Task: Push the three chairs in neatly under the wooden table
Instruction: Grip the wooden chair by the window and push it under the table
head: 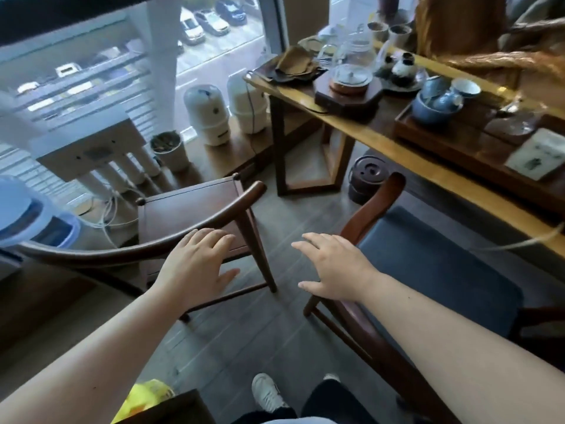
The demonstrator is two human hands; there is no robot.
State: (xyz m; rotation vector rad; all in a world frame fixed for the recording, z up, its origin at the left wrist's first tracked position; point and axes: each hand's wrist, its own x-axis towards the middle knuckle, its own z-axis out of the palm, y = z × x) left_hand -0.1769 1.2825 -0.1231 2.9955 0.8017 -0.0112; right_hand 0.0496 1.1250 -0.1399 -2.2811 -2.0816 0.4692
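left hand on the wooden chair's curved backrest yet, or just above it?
Cannot tell. In the head view the left hand overlaps the curved backrest of the wooden chair, fingers spread flat, but from above neither contact nor a gap shows plainly.

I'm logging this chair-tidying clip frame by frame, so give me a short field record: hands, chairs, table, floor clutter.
left hand: open, fingers spread, over the curved backrest of the bare wooden chair; contact unclear
right hand: open, at the edge of the blue-cushioned chair; grips nothing
chairs in view: two, both out from under the table
wooden table, upper right, carrying a glass kettle and blue teaware
under table: dark round pot on the floor
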